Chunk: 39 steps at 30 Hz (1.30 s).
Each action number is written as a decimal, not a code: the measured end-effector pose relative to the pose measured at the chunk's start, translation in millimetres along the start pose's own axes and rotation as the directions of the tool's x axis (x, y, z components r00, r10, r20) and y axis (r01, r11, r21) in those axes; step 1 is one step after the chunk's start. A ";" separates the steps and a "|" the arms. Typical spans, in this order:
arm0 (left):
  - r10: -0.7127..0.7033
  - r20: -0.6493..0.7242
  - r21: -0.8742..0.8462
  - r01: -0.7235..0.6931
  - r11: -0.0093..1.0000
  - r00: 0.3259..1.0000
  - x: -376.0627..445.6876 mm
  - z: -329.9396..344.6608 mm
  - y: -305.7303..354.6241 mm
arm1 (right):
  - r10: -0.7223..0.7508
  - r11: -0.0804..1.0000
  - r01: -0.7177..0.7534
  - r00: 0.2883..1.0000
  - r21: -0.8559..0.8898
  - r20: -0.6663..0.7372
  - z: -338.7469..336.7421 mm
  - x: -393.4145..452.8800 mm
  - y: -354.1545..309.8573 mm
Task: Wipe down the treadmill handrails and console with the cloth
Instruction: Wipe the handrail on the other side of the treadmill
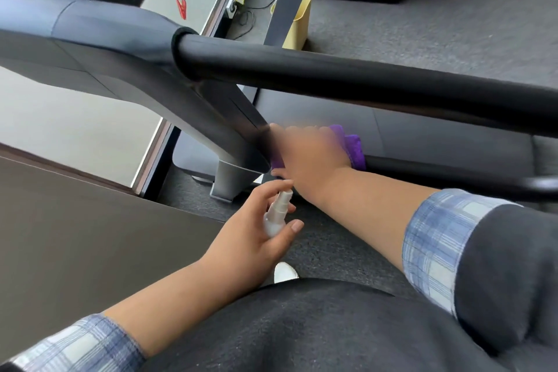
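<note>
At frame centre, the right hand (pixel 311 154) grips a purple cloth (pixel 353 146) against the lower rail (pixel 437 170). Just below it, the left hand (pixel 256 238) holds a spray bottle (pixel 276 214).

Fuzzy cloth (pixel 353 145), matt handrail (pixel 332 75)

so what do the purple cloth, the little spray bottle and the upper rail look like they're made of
Cloth: probably microfibre, fuzzy purple pile under the right hand. Spray bottle: likely plastic, smooth matte white, held in the left hand. Upper rail: looks like a black foam or rubber sleeve, dull finish.
</note>
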<state>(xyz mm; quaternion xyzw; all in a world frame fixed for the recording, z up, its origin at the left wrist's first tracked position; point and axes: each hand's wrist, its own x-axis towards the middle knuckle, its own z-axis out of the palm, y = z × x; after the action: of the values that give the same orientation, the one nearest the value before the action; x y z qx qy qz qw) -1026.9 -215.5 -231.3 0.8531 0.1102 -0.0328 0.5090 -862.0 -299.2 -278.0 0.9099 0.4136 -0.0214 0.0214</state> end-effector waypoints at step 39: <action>0.241 0.272 -0.070 -0.230 0.971 0.932 58.6 47.7 37.8 | 0.548 0.769 -0.507 0.836 0.390 0.006 -41.9 -151.5 152.0</action>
<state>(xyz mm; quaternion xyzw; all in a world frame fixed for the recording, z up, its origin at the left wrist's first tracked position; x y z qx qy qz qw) -958.8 -265.4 -231.4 0.8373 -0.0650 -0.0891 0.5355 -846.0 -510.7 -224.3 0.9758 0.1298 -0.0439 -0.1703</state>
